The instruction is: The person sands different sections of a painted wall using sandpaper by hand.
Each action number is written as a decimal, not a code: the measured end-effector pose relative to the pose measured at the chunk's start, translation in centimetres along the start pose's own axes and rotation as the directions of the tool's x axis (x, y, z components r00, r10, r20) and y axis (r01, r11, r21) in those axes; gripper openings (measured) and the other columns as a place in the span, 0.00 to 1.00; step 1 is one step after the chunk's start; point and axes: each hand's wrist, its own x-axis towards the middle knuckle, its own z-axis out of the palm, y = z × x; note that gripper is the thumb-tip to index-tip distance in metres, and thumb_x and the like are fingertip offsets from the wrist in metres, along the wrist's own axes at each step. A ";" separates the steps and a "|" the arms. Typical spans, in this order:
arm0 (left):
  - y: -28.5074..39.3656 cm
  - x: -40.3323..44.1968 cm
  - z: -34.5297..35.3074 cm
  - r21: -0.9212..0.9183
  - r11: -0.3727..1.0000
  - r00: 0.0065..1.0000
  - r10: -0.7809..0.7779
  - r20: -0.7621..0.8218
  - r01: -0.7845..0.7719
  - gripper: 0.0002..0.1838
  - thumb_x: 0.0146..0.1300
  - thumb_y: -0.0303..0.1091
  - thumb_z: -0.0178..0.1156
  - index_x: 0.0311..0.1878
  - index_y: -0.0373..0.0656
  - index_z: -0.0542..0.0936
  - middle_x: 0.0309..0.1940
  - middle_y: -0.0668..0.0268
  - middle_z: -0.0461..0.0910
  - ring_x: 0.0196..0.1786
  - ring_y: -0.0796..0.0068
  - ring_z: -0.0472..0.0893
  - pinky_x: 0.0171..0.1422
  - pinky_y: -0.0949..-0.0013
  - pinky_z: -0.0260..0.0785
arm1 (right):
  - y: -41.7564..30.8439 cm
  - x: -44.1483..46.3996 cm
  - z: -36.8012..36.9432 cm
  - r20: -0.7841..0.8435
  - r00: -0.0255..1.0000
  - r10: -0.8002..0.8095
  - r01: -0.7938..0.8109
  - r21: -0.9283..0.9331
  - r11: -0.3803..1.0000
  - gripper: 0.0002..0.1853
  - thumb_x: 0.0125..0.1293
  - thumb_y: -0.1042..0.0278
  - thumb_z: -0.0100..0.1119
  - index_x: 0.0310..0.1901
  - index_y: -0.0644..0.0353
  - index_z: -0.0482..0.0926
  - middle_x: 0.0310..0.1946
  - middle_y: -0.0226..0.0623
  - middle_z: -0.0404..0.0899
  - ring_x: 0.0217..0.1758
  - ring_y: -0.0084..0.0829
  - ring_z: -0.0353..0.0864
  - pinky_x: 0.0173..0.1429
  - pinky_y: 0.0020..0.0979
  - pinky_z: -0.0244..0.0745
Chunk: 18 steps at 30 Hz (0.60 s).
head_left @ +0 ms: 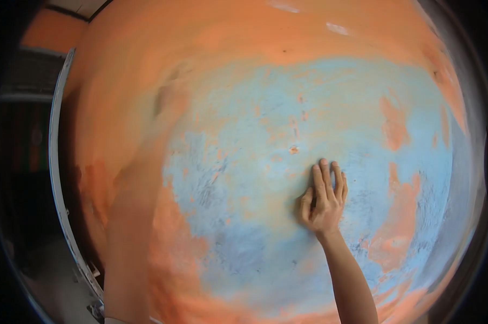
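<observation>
A wall (244, 200) with patchy light blue and orange paint fills most of the head view. My right hand (326, 202) lies against the blue area right of the middle, its fingers pointing up and spread a little, with nothing in it. At the upper left, my left hand (174, 97) is smeared by motion in front of the orange part of the wall. Its fingers cannot be made out, and a dark blurred patch shows beside it; whether it holds anything is unclear.
Along the left runs a pale vertical frame edge (55, 129) with a dark opening beyond it. A greyish strip of surface (470, 156) borders the painted area on the right. Small chips and bare orange patches mark the blue paint.
</observation>
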 end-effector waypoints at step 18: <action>-11.0 -7.4 -1.7 0.427 0.804 0.908 -0.399 -0.130 0.414 0.26 0.69 0.34 0.47 0.70 0.51 0.68 0.72 0.61 0.65 0.71 0.58 0.69 0.69 0.55 0.68 | 0.4 0.3 1.0 0.020 1.000 0.009 -0.009 0.005 1.000 0.27 0.56 0.73 0.52 0.60 0.65 0.77 0.65 0.46 0.74 0.72 0.54 0.66 0.72 0.58 0.57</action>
